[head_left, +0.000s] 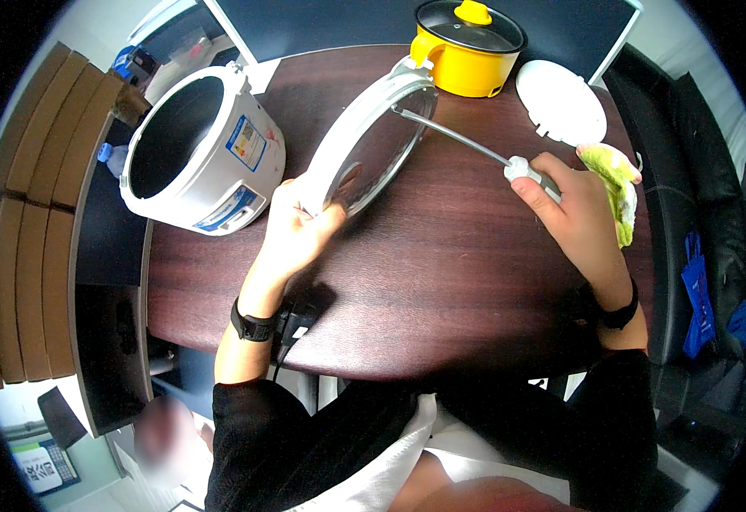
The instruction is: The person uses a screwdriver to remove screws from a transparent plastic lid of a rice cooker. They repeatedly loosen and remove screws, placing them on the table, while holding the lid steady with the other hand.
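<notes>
My left hand grips the near rim of a round white rice cooker lid, holding it tilted up with its shiny metal inner side turned to the right. In my right hand is a screwdriver with a white and grey handle. Its long shaft points left, and its tip meets or nearly meets the lid near the upper inner rim; I cannot tell which. The white rice cooker body with a dark interior stands tilted toward the left, beside the lid.
A yellow electric pot with a glass lid stands at the table's far side. Right of it lies a white oval cover. A yellow-green and white cloth is beyond my right hand. A black plug sits near the table's front edge.
</notes>
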`<state>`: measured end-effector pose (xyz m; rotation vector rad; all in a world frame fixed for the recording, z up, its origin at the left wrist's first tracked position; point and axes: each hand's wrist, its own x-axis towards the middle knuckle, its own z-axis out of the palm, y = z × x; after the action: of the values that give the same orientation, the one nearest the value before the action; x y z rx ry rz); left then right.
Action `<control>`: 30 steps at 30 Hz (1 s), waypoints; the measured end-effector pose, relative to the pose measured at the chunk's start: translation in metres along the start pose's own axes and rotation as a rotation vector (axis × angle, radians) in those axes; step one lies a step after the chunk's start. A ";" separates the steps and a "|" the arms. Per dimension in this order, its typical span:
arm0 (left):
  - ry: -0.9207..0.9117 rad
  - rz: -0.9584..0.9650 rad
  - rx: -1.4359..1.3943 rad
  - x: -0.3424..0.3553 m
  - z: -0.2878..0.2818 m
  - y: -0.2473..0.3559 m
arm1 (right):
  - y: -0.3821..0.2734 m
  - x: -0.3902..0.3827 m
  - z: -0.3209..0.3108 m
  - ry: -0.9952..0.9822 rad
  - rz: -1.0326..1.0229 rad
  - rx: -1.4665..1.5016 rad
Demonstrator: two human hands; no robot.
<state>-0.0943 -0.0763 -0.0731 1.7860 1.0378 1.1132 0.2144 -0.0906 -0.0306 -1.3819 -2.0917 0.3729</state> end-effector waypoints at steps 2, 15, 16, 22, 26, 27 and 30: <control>0.007 -0.044 -0.021 0.001 0.000 0.002 | 0.004 -0.001 -0.003 -0.225 0.108 0.260; 0.035 0.005 -0.023 0.000 0.004 -0.003 | -0.003 -0.009 0.021 -0.500 0.408 0.838; 0.034 0.021 -0.014 0.001 0.003 -0.003 | -0.001 -0.007 0.021 -0.425 0.326 0.702; 0.046 -0.022 -0.005 0.000 0.004 0.001 | 0.003 0.003 0.014 0.137 -0.050 -0.146; 0.057 -0.027 -0.036 0.001 0.003 0.000 | 0.006 0.002 0.012 -0.297 0.265 0.487; 0.068 -0.018 -0.034 0.001 0.003 0.001 | 0.000 -0.001 0.010 -0.458 0.399 0.795; 0.076 -0.011 -0.031 0.001 0.004 0.004 | -0.002 -0.005 0.010 -0.682 0.617 1.196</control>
<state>-0.0896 -0.0771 -0.0705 1.7236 1.0683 1.1922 0.2076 -0.0947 -0.0390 -1.0914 -1.2307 2.1455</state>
